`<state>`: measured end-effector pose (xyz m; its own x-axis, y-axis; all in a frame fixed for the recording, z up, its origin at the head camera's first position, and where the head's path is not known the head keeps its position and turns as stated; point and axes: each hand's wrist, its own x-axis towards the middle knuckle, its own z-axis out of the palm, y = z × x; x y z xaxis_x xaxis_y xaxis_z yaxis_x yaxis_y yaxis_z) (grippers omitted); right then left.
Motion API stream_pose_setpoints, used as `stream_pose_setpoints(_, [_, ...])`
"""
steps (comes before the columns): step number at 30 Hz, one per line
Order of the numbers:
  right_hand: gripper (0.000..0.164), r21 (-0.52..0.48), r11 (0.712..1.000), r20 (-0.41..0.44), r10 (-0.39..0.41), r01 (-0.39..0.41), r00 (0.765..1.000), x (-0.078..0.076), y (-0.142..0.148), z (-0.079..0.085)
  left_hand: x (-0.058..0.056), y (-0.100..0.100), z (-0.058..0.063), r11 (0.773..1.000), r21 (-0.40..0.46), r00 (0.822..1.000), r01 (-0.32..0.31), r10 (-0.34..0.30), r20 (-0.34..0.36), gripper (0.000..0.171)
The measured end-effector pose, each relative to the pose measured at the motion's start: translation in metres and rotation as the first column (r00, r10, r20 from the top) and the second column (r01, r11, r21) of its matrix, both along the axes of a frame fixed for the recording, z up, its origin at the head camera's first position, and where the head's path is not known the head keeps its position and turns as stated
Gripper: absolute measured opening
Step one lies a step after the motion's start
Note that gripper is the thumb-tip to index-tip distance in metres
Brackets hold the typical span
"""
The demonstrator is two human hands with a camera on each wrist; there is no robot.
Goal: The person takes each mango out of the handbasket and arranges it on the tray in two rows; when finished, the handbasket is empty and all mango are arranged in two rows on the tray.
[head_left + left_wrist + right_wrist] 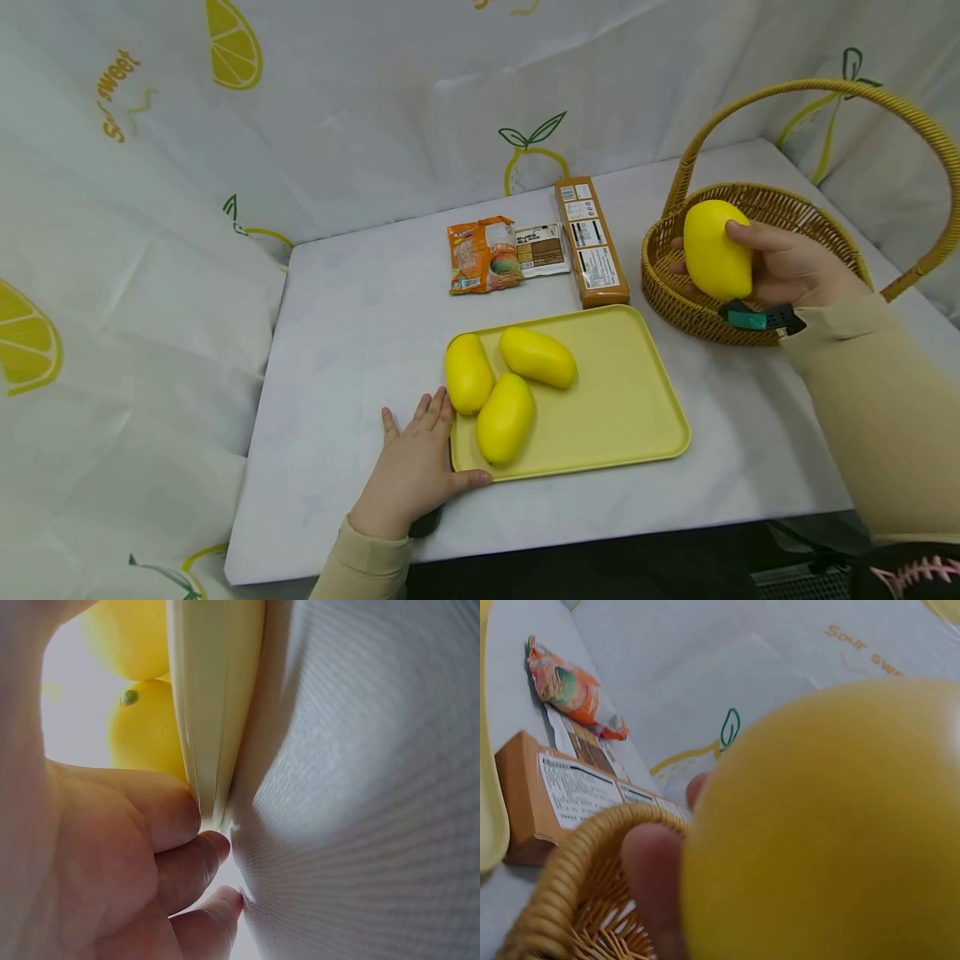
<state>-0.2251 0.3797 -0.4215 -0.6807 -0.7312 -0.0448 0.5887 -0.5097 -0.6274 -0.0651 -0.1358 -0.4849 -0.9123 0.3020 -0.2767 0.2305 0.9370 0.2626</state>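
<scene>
My right hand (798, 262) grips a yellow mango (716, 250) over the wicker basket (675, 312), thumb on top of the fruit. The same mango (832, 825) fills much of the right wrist view, with fingertips showing past its side. My left hand (416, 467) lies at the left edge of the yellow tray (615, 400), fingers spread and straight, thumb by the front rim. In the left wrist view its fingers (176, 817) touch the tray's side. Three mangoes lie together on the tray's left part: one at the left (468, 375), one behind (538, 357), one in front (506, 419).
Behind the tray lie an orange snack packet (486, 255), a small brown-and-white packet (542, 250) and a long brown box (592, 242). The basket's tall handle (810, 85) arches above it at the right. A dark object (426, 523) lies partly under my left wrist.
</scene>
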Motion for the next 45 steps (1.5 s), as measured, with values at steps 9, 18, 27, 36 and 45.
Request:
stream_pose_setpoints(9, [0.050, -0.319, 0.948, -0.152, -0.039, -0.011, 0.988, 0.037, -0.032, -0.013, 0.000, 0.001, 0.000, 1.000, 0.006, 1.000, 0.011, -0.011, -0.009, 0.131])
stream_pose_setpoints(18, [0.059, -0.370, 0.925, -0.264, -0.011, -0.091, 0.964, 0.063, -0.074, -0.030, 0.000, 0.001, 0.000, 1.000, -0.001, 1.000, 0.009, -0.009, -0.008, 0.131])
stream_pose_setpoints(27, [0.060, -0.315, 0.948, -0.253, -0.030, -0.053, 0.967, 0.090, -0.099, -0.049, 0.001, 0.001, 0.001, 1.000, -0.002, 1.000, -0.002, 0.002, 0.000, 0.131])
stream_pose_setpoints(36, [0.055, -0.163, 0.986, -0.191, -0.048, 0.017, 0.981, 0.111, -0.113, -0.067, 0.000, 0.000, 0.000, 1.000, -0.017, 1.000, -0.003, 0.003, -0.008, 0.132])
stream_pose_setpoints(45, [0.049, 0.023, 0.998, -0.188, -0.053, 0.058, 0.981, 0.123, -0.122, -0.081, -0.001, 0.001, 0.000, 1.000, -0.026, 1.000, 0.000, -0.001, -0.020, 0.131])
